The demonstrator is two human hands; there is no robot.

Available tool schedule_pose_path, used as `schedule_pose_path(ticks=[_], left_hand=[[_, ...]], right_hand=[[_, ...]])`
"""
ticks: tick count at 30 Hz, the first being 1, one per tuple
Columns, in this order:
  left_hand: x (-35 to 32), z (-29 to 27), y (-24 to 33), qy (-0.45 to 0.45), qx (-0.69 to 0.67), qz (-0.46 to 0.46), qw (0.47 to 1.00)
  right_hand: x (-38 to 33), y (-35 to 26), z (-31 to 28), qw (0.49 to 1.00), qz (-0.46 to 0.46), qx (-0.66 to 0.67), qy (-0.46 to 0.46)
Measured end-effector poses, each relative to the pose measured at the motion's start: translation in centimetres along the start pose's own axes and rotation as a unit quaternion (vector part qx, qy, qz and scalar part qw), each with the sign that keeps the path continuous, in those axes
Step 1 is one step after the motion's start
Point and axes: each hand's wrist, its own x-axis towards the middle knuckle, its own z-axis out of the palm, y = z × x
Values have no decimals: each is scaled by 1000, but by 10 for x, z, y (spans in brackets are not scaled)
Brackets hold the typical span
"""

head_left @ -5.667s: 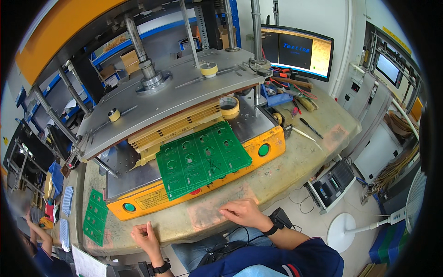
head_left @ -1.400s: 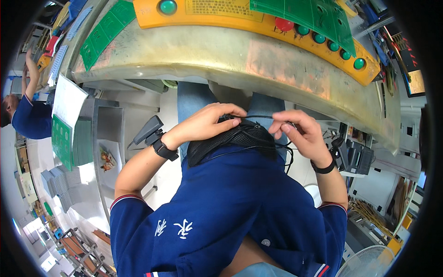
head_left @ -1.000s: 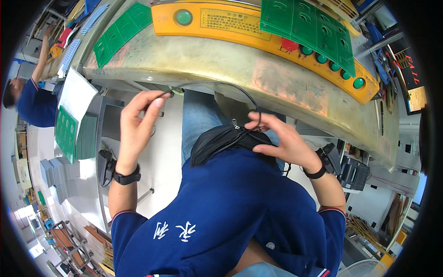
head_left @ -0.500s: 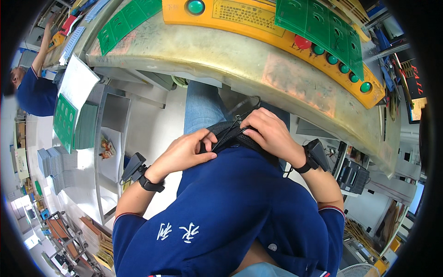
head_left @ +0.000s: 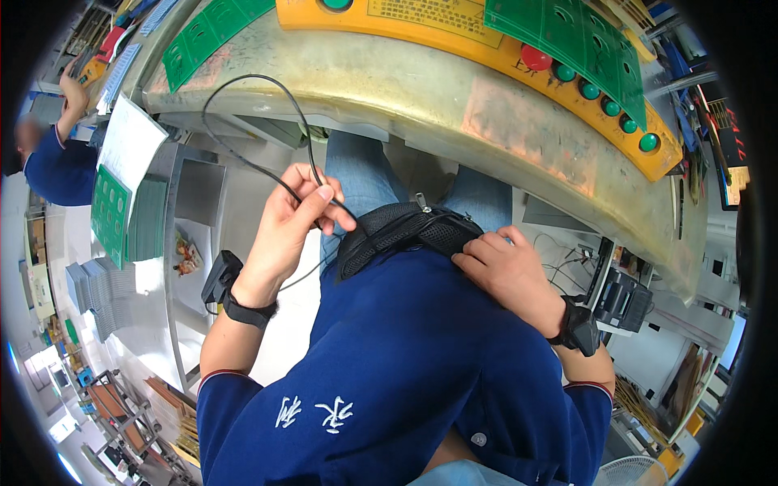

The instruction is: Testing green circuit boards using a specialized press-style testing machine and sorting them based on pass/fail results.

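Note:
A black mesh waist pouch (head_left: 397, 231) with a metal zipper pull lies across my lap at the waist. To its left, my left hand (head_left: 296, 211) is raised and pinches a thin black cable (head_left: 258, 78), which loops up in front of the bench edge and runs back toward the pouch. My right hand (head_left: 506, 267) rests at the pouch's right end, its bent fingers touching the mesh; whether it grips an edge there cannot be made out. Both wrists carry black strapped devices.
Ahead stands a worn bench (head_left: 389, 89) with a yellow button panel (head_left: 454, 32) and green perforated boards (head_left: 579, 49) on it. More green boards (head_left: 150, 219) are stacked at left on a metal cabinet (head_left: 198, 190). A co-worker (head_left: 61, 170) stands at the far left.
My left hand has left the pouch, moving up and left with the cable now pulled into a loop. My right hand has slid down and right along the pouch, whose zipper pull now shows.

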Motion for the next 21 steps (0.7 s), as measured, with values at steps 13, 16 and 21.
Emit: schedule_pose_path(ticks=[13,16,21], left_hand=[[23,7,8,9,-15,12,1000],[15,8,10,-4,-31,6,999],[6,33,22,-41,-53,46,997]], right_hand=[[29,-12,15,992,38,-18,117],[45,-10,25,990,22,-60,127],[56,2,39,985,40,-101,137]])
